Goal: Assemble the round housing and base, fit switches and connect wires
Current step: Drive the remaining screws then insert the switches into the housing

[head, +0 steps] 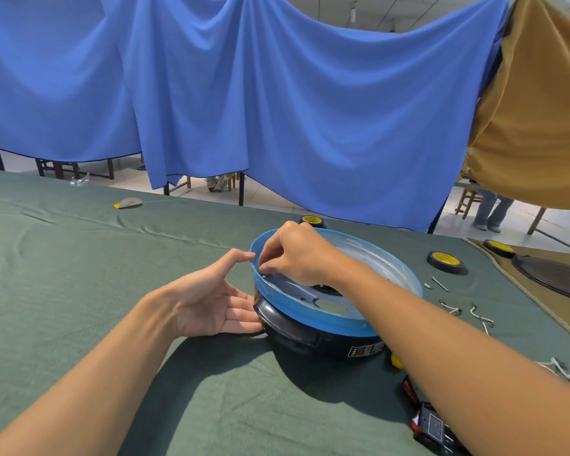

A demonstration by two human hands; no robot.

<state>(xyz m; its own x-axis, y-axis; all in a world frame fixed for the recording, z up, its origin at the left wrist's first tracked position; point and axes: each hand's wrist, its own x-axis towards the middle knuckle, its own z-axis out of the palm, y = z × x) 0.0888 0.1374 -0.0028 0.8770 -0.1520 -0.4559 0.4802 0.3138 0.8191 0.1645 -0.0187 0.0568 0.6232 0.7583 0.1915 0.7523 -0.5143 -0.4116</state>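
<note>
A round blue plastic housing [323, 321] sits on top of a glossy black rounded base [310, 342], and the pair rests on a wrinkled dark green cloth-covered table [79, 274], right of centre and near the person. The left hand [208, 301] lies on the cloth just beside them with its palm turned toward the base; its straight, relaxed fingers touch the base's left side and its thumb points up toward the blue rim. The right hand [297, 255] reaches over the far rim into the housing, its fingers curled with the tips drawn together at the inner left wall, above a grey plate [293, 286] on the housing floor; whether they pinch some small part there cannot be told. To the right of the housing lie a black tape roll with a yellow core [446, 261], a few small metal pins [440, 284] and short white wires [481, 319]. A red and black device [431, 422] is partly hidden under the right forearm. A blue fabric curtain [244, 93] hangs behind the table, with a tan cloth [533, 110] beside it
</note>
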